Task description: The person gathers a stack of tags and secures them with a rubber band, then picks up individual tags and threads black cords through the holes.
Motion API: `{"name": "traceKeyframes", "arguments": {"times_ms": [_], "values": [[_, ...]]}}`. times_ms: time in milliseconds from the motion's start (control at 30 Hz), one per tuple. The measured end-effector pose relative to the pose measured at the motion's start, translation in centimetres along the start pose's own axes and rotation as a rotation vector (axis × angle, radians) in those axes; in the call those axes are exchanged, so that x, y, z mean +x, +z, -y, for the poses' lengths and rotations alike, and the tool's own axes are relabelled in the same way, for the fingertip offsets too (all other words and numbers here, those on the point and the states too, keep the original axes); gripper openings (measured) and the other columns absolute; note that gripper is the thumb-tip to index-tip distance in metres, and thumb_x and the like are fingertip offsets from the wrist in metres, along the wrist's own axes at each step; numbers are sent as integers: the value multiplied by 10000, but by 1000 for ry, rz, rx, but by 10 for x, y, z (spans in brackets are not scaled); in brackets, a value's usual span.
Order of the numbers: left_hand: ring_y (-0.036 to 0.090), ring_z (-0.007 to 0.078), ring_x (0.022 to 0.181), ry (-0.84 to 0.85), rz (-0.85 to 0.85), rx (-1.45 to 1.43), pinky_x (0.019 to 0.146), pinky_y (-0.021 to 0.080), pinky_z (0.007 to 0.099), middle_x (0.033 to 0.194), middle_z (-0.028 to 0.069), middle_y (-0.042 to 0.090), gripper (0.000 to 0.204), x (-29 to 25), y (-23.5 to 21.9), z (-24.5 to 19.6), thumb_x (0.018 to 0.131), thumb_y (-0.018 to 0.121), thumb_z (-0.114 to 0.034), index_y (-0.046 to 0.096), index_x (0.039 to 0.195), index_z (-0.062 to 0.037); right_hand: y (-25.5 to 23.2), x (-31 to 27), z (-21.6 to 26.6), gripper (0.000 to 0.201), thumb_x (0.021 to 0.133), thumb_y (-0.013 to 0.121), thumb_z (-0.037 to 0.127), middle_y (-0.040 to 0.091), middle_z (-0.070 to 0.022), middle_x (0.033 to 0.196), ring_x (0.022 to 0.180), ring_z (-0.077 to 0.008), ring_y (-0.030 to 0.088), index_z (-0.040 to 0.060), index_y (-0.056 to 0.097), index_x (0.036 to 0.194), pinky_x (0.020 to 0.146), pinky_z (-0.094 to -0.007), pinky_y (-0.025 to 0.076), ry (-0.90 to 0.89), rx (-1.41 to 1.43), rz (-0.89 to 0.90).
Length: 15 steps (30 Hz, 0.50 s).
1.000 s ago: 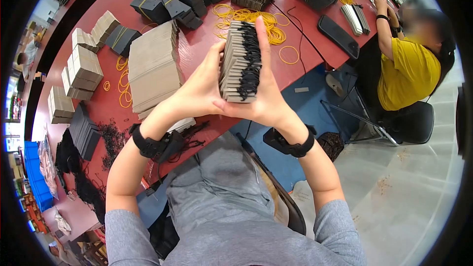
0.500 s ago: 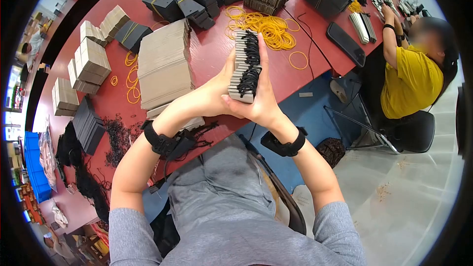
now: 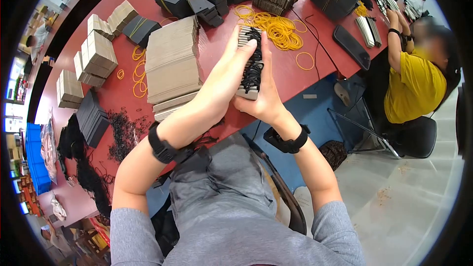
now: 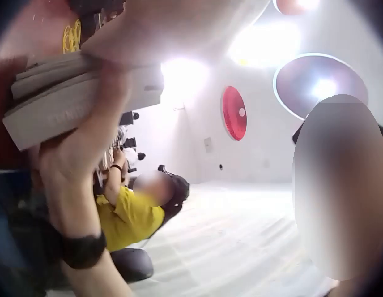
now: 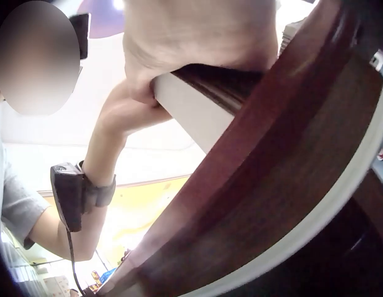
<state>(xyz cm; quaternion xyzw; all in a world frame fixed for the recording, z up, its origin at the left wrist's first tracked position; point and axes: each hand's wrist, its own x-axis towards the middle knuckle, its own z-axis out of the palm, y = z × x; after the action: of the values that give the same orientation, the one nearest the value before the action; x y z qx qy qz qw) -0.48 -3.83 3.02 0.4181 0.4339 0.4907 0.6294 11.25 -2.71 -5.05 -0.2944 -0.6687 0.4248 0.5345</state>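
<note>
Above the table's near edge, both hands hold a stack of grey card pieces [image 3: 249, 91] with black cords [image 3: 253, 69] bunched along its upper face. My left hand [image 3: 224, 81] lies along the stack's left side, its thumb across the cords. From the right and near end, my right hand [image 3: 263, 99] grips the same stack, fingers stretched up its right side. In the left wrist view the layered card edges [image 4: 52, 114] show under the hands. The right wrist view shows a pale side of the stack [image 5: 185, 114] close over the table edge.
A broad pile of grey card sheets [image 3: 172, 59] lies left of the hands. Yellow rubber bands [image 3: 283, 34] are heaped beyond them. Banded black stacks [image 3: 202, 0] and pale bundles [image 3: 96, 54] line the back and left. A person in a yellow shirt [image 3: 414, 88] sits at right.
The left hand has turned and slid over the stack, its thumb now across the cords. The right hand keeps its hold. The table scene has shifted slightly rightward in view.
</note>
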Motion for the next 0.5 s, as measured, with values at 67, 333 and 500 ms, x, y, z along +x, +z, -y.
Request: {"name": "traceKeyframes", "arguments": {"times_ms": [67, 333, 500], "values": [[438, 159, 1312, -41, -13, -18, 1060, 378, 308, 1505, 81, 386, 728, -1, 6, -4, 999, 528, -307, 112, 1565, -117, -3, 1, 1, 1341, 595, 861, 243, 284, -240, 1447, 1355, -389, 329, 35, -64, 1544, 1124, -452, 288, 60, 36, 48], [496, 156, 1257, -94, -9, -168, 1003, 439, 306, 1479, 51, 412, 693, -3, 8, -4, 1019, 493, -313, 100, 1569, -160, -3, 1, -8, 1361, 597, 911, 349, 244, -243, 1500, 1397, -381, 298, 47, -14, 1549, 1131, -457, 291, -66, 27, 38], [467, 178, 1288, -93, 30, -200, 1013, 418, 310, 1501, 88, 369, 741, -3, -3, -1, 1005, 501, -366, 72, 1570, -152, -9, 7, 4, 1312, 616, 892, 263, 298, -238, 1465, 1358, -384, 352, 35, -5, 1545, 1112, -452, 322, -36, -58, 120]]}}
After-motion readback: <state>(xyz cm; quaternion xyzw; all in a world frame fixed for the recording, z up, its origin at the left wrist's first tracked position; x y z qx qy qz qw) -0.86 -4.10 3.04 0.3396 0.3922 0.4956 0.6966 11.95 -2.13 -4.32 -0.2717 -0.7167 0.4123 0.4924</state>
